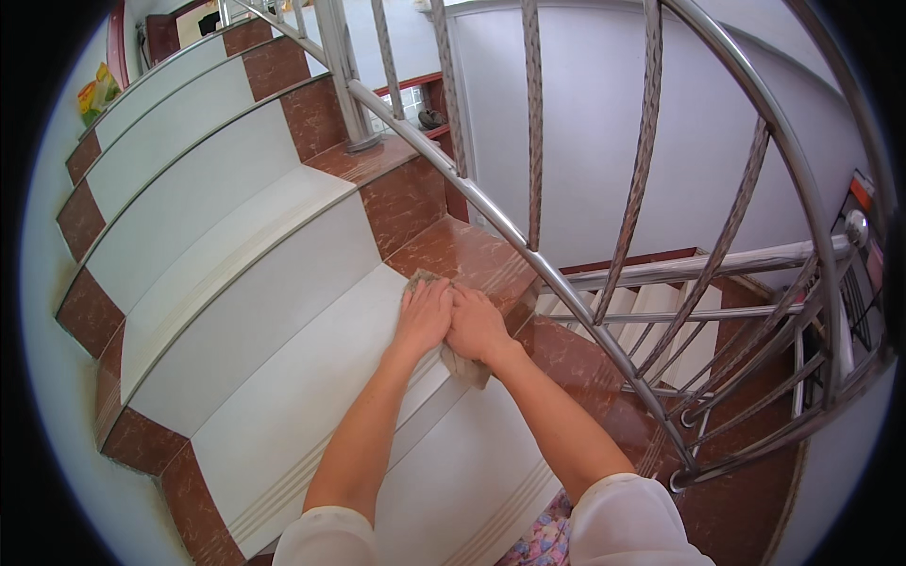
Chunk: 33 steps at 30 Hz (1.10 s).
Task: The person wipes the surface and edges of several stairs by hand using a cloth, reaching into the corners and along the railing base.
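Note:
My left hand (423, 315) and my right hand (476, 322) lie side by side, touching, on a greyish-brown cloth (467, 368). Both press it onto a stair tread (333, 339), near where the white tile meets the reddish-brown marbled border (471, 251). The cloth's far edge shows past my left fingertips, and a loose part hangs over the step's front edge below my right hand. The palms and the middle of the cloth are hidden beneath the hands.
White-and-brown steps rise to the upper left. A steel railing (488, 201) with twisted balusters runs along the right. Beyond it, a lower flight (644, 318) descends. A yellow-green plastic bag (99, 95) stands at the far left by the wall.

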Available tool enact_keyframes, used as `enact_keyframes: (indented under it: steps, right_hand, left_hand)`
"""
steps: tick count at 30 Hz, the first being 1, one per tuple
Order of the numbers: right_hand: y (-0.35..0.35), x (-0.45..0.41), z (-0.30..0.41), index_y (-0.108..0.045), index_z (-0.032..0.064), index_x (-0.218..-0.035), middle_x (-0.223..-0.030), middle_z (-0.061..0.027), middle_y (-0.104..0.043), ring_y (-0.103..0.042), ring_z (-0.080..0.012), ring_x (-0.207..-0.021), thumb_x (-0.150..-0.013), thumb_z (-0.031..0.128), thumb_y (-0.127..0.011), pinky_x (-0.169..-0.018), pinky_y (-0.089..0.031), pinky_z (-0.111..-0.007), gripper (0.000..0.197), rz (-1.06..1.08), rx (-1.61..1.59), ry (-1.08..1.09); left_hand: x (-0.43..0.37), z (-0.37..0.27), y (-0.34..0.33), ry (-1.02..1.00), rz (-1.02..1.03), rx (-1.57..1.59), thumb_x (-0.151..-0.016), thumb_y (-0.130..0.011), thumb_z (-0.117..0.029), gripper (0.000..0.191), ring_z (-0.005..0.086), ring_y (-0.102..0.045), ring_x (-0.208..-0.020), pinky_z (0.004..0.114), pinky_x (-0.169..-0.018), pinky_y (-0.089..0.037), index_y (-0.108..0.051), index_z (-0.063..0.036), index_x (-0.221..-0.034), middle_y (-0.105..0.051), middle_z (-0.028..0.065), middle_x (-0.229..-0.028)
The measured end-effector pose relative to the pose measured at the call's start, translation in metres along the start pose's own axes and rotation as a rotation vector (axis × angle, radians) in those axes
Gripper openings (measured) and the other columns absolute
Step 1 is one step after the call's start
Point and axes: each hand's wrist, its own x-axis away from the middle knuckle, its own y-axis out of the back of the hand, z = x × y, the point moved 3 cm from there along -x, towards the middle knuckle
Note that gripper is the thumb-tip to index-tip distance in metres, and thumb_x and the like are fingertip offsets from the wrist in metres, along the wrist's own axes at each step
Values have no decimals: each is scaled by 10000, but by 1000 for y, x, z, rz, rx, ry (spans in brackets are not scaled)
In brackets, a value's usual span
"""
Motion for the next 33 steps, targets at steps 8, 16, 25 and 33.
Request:
enact_keyframes:
  steps: [8, 16, 25, 33]
  right_hand:
    - [23, -25, -81, -492, 53, -1303, -1340, -136, -489, -370, -308, -1309, -885, 267, -440, -1087, -249, -460, 472, -59, 238, -334]
    - [3, -30, -106, -515, 97, -1309, -1317, -116, -517, -388, -290, -1271, -942, 247, -370, -1066, -273, -427, 422, -255, 275, -609]
    - [27, 2, -75, -532, 57, -1271, -1320, -124, -490, -387, -344, -1260, -878, 221, -494, -1052, -273, -480, 427, -198, -46, -472]
    - [21, 53, -21, -501, 60, -1301, -1372, -126, -430, -301, -388, -1330, -846, 240, -553, -1093, -240, -499, 492, -162, -18, -271]
  left_hand:
    - [-116, -33, -65, -95, 39, 170, -952, -244, -296, 465, 345, -296, -1353, 440, -1128, -145, -523, -74, -1251, -450, 150, -1374]
    - [-133, -43, -65, -178, 77, 105, -928, -284, -301, 446, 301, -347, -1311, 469, -1114, -163, -537, -95, -1231, -468, 150, -1342]
    - [-84, -51, -59, -77, 148, 14, -943, -231, -316, 487, 318, -217, -1396, 477, -1137, -106, -489, -105, -1298, -369, 110, -1452]
    - [4, -57, -32, 5, 161, -22, -968, -200, -352, 547, 304, -185, -1411, 436, -1149, -88, -411, -40, -1365, -320, 141, -1477]
